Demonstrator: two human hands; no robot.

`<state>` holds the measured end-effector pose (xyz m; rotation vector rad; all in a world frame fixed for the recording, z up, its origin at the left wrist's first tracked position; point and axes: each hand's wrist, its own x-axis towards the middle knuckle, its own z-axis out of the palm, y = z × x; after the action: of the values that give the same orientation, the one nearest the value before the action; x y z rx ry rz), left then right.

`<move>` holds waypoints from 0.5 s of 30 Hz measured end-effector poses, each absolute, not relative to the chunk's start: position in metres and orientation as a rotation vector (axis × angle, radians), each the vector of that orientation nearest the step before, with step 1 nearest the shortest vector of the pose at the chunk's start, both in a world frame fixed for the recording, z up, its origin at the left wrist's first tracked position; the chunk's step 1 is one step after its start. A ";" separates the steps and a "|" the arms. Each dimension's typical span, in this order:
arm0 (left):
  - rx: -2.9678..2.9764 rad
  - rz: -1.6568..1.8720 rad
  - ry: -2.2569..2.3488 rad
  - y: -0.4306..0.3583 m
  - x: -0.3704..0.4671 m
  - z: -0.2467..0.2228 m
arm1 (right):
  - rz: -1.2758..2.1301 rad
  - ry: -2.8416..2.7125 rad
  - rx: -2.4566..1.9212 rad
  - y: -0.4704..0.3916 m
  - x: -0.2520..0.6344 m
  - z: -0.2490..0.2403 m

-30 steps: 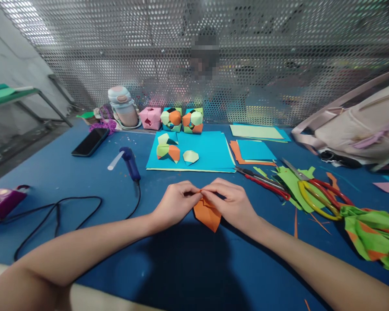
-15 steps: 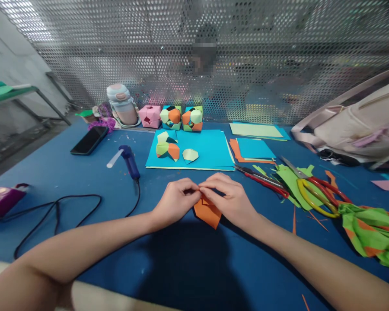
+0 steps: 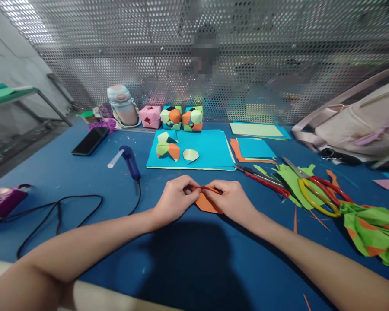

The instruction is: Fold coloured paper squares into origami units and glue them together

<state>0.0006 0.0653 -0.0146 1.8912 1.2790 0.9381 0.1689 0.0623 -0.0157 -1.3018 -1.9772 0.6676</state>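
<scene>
A folded piece of orange paper (image 3: 208, 204) is pinched between both hands above the blue table (image 3: 116, 268). My left hand (image 3: 174, 198) grips its upper left edge between thumb and fingers. On the opposite side, my right hand (image 3: 236, 199) is closed on the paper's right edge. The sheet's top edge curls up between the hands, and the fingertips hide part of it. Just beyond lie blue paper sheets (image 3: 210, 147), with a green-and-orange folded paper piece (image 3: 168, 150) and a pale green folded piece (image 3: 190, 156) on top.
Folded paper cubes (image 3: 192, 118) and a bottle (image 3: 123, 106) line the mesh panel (image 3: 259, 86). A glue gun (image 3: 130, 163), its cord and a phone (image 3: 90, 141) lie left. Right are a cutter (image 3: 266, 180), scissors (image 3: 316, 190), paper scraps (image 3: 287, 177) and a bag (image 3: 359, 116).
The orange paper has tilted and its top edge now curls up between the hands; less of its lower corner shows. My right hand's fingers have moved down and slightly right.
</scene>
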 end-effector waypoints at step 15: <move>1.675 0.906 1.287 0.065 0.003 -0.016 | 0.925 -1.824 -1.331 0.061 0.166 -0.008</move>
<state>0.0034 0.0646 -0.0155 1.6748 1.2873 0.9063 0.1657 0.0614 -0.0082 -1.3309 -1.8241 0.9254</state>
